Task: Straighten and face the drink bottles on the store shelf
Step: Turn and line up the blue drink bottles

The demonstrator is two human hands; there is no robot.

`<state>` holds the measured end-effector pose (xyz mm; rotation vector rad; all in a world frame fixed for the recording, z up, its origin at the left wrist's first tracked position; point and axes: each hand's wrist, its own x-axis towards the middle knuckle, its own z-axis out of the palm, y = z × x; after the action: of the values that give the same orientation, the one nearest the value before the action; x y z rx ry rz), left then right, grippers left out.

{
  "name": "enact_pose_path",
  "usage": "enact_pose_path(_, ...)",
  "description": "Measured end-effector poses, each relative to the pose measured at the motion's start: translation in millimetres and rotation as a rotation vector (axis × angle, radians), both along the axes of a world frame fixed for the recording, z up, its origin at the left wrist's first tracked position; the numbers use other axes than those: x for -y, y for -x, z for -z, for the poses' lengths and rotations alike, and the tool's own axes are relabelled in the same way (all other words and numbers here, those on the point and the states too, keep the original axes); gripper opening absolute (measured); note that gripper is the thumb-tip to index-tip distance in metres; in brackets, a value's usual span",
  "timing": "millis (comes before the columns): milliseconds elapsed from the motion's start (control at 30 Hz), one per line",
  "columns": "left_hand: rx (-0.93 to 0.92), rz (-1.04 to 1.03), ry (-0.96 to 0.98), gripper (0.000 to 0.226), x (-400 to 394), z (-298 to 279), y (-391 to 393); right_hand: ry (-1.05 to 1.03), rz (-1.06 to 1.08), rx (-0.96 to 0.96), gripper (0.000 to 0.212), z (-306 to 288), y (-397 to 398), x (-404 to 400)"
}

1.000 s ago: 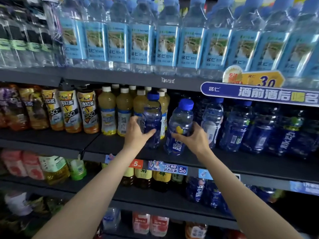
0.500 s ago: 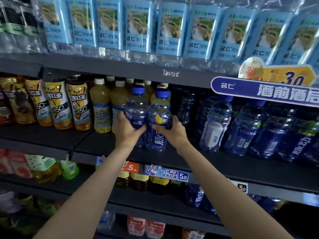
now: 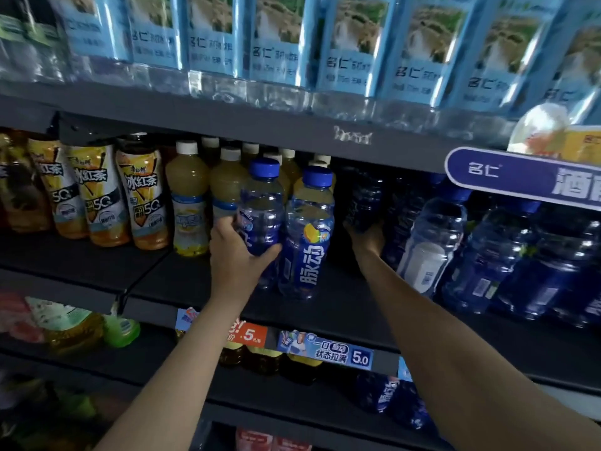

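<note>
head view, middle shelf, dark metal, drinks section.

item: left hand. fingers and thumb curl round the lower body of a blue-capped bottle at the shelf front; label side not facing out.

item: second blue bottle. stands upright just right of the first, touching or nearly touching it, white lettering and yellow fruit mark facing forward. no hand on it.

item: right hand. reaches deep into the shelf and meets a dark blue bottle standing further back; fingers are in shadow behind it, so i cannot tell whether they grip it or merely touch it.

item: row of blue bottles to the right, several turned so back labels show.

item: pale yellow juice bottles with white caps, left of and behind the held bottle.

item: iced tea bottles, orange and black labels, far left.

item: upper shelf, water bottles with light blue labels in a close row.

item: price tag on the shelf edge, reading 5.0.
</note>
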<state>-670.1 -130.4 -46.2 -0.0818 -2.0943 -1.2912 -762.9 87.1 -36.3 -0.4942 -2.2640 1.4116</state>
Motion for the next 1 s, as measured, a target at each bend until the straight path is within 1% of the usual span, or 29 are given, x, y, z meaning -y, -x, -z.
enact_pose_path(67, -0.007, -0.006, 0.000, 0.069, -0.7, 2.0, 1.4, 0.018, 0.024, 0.028, 0.084, 2.1, 18.0, -0.1)
enact_pose_path(167, -0.018, -0.017, 0.014, 0.067, -2.0, 0.8, 1.7, -0.034, 0.111, 0.127, 0.076, -1.5, 28.8, 3.6)
enact_pose_path(267, -0.027, -0.032, 0.034, 0.066, -1.5, 1.0, 2.3, -0.001, 0.123, 0.085, 0.076, -2.2, 21.2, 11.3)
enact_pose_path(367, -0.008, -0.024, 0.023, 0.067, -3.2, 2.6, -0.2, -0.060, 0.065, -0.001, 0.077, 4.1, -12.5, 19.9)
enact_pose_path(500, 0.044, -0.042, 0.000, 0.069, -7.5, -1.5, -6.7, -0.113, 0.007, -0.061, 0.061, 8.9, -65.7, 25.4)
enact_pose_path(667, 0.136, -0.096, -0.009, 0.072, -13.0, -8.2, -20.2, -0.175, -0.022, -0.097, 0.061, 17.0, -122.5, 24.6)
enact_pose_path(700, 0.133, -0.123, -0.017, 0.072, -14.5, -9.2, -26.8, -0.188, -0.020, -0.091, 0.062, 16.0, -131.7, 23.2)
enact_pose_path(767, 0.042, -0.143, -0.012, 0.065, -19.1, -11.1, -44.0, -0.198, -0.032, -0.075, 0.063, 11.2, -147.1, 19.0)
enact_pose_path(833, -0.037, -0.083, 0.029, 0.056, -24.5, -11.3, -60.3, -0.214, -0.059, -0.035, 0.063, 5.3, -157.9, 13.2)
enact_pose_path(867, -0.042, -0.019, 0.053, 0.053, -27.1, -11.7, -66.4, -0.231, -0.076, -0.013, 0.064, 2.2, -162.2, 10.2)
enact_pose_path(933, 0.009, 0.154, 0.077, 0.053, -32.7, -14.4, -75.1, -0.233, -0.107, 0.038, 0.069, -5.0, -170.6, 6.2)
enact_pose_path(1000, 0.127, 0.335, 0.057, 0.058, -37.5, -19.5, -83.3, -0.185, -0.150, 0.051, 0.076, -12.0, -179.2, 2.7)
